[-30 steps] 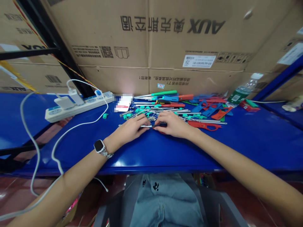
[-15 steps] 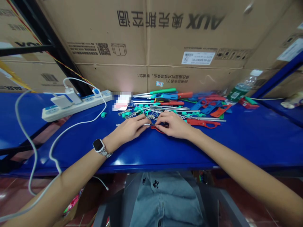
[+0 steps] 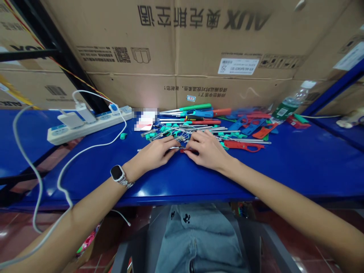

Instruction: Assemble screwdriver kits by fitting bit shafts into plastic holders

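My left hand point(image 3: 155, 153) is closed on a thin metal tube point(image 3: 174, 147), whose other end shows past the hand on the left. Close beside it, my right hand point(image 3: 209, 149) is closed around a red plastic lighter handle point(image 3: 182, 150), mostly hidden under the fingers. The tube's tip meets the red handle between my two hands. Just beyond my fingers lies a heap of metal tubes, white wires and green plastic pieces point(image 3: 167, 131). A red lighter shell point(image 3: 243, 145) rests to the right of my right hand.
Finished-looking long lighters with green point(image 3: 196, 107) and red handles lie at the back. Blue and red shells point(image 3: 253, 128) are piled by a plastic bottle point(image 3: 292, 104). A white power strip point(image 3: 93, 127) with cables stands left on the blue table point(image 3: 182, 182); cardboard boxes point(image 3: 159, 76) rise behind.
The right hand has rolled slightly inward over the red handle, covering more of it. My left hand keeps its hold on the tube. The whole view has shifted a little.
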`<state>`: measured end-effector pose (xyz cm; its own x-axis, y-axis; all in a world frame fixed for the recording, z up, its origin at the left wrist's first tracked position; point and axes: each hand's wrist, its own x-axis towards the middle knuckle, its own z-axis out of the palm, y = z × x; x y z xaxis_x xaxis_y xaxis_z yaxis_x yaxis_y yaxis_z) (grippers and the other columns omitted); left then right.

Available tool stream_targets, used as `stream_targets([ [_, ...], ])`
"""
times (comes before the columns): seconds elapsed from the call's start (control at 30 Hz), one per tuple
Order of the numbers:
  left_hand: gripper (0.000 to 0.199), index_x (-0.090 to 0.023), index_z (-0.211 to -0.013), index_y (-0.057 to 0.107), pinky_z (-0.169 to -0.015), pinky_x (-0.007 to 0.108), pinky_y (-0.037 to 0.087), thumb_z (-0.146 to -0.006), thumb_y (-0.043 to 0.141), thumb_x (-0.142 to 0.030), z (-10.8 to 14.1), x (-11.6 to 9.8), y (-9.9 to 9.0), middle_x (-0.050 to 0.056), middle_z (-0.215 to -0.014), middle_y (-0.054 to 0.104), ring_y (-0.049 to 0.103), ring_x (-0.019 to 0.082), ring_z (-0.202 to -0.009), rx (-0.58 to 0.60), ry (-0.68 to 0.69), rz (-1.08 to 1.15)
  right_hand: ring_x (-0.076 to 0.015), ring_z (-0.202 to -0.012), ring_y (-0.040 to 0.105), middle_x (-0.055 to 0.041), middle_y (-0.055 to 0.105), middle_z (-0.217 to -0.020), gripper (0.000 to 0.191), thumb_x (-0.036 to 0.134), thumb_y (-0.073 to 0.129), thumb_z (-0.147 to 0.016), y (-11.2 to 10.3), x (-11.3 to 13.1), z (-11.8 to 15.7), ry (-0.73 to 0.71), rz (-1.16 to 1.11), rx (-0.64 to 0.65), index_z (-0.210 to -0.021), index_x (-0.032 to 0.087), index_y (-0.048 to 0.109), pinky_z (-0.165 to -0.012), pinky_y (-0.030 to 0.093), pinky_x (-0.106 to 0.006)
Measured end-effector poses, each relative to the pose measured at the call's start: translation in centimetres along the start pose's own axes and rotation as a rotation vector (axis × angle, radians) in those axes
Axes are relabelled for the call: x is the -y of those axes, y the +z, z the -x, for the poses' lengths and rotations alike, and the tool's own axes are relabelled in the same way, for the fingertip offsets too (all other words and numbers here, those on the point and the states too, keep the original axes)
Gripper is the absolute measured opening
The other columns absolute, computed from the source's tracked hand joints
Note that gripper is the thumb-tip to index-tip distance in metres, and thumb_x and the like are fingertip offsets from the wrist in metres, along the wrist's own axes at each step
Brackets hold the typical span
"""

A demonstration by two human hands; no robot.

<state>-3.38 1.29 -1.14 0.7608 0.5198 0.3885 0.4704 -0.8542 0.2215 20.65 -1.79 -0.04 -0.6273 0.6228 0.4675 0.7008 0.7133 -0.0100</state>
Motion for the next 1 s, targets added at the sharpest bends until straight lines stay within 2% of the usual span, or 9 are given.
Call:
stream_targets([
  [0.17, 0.025, -0.017, -0.113, 0.068, -0.081, 0.038, 0.058, -0.106, 0.045, -0.025, -0.2, -0.2, 0.0, 0.009, -0.100, 0.070, 0.070, 0.022, -0.088, -0.014, -0.011, 0.021, -0.0254, -0.091, 0.055, -0.0099, 0.070, -0.090, 0.027, 0.025, 0.054, -0.104, 0.2, 0.9, -0.3, 0.016, 0.153, 0.010, -0.087, 0.018, 0.073, -0.081, 0.031, -0.039],
  [0.3, 0.027, -0.017, -0.114, 0.069, -0.083, 0.038, 0.058, -0.106, 0.045, -0.025, -0.2, -0.3, 0.0, 0.009, -0.099, 0.071, 0.069, 0.022, -0.088, -0.017, -0.011, 0.040, -0.0260, -0.092, 0.056, -0.0102, 0.071, -0.089, 0.027, 0.024, 0.054, -0.104, 0.3, 1.2, -0.3, 0.025, 0.186, 0.017, -0.088, 0.017, 0.074, -0.080, 0.030, -0.040],
  [0.43, 0.027, -0.016, -0.112, 0.070, -0.080, 0.038, 0.057, -0.105, 0.045, -0.024, -0.3, -0.3, -0.1, 0.010, -0.098, 0.070, 0.068, 0.022, -0.085, -0.017, -0.002, 0.044, -0.0245, -0.088, 0.057, -0.0101, 0.072, -0.090, 0.023, 0.022, 0.055, -0.101, 0.4, 1.2, -0.2, 0.028, 0.148, 0.028, -0.088, 0.016, 0.072, -0.079, 0.030, -0.039],
  [0.67, 0.027, -0.016, -0.111, 0.070, -0.079, 0.038, 0.056, -0.105, 0.045, -0.023, -0.3, -0.5, -0.1, 0.010, -0.098, 0.070, 0.068, 0.022, -0.086, -0.001, -0.014, 0.059, -0.0179, -0.071, 0.051, -0.0086, 0.070, -0.091, 0.019, 0.017, 0.052, -0.097, 0.7, 1.0, -0.1, 0.038, 0.045, 0.074, -0.091, 0.017, 0.070, -0.066, 0.029, -0.034],
  [1.0, 0.023, -0.018, -0.106, 0.069, -0.079, 0.035, 0.055, -0.104, 0.046, -0.020, -0.5, -0.8, -0.2, 0.007, -0.095, 0.070, 0.067, 0.020, -0.084, -0.031, 0.012, 0.103, -0.0152, -0.067, 0.049, -0.0063, 0.067, -0.091, 0.016, 0.015, 0.050, -0.092, 0.0, 1.1, -0.2, 0.083, -0.026, 0.102, -0.091, 0.019, 0.066, -0.059, 0.024, -0.032],
])
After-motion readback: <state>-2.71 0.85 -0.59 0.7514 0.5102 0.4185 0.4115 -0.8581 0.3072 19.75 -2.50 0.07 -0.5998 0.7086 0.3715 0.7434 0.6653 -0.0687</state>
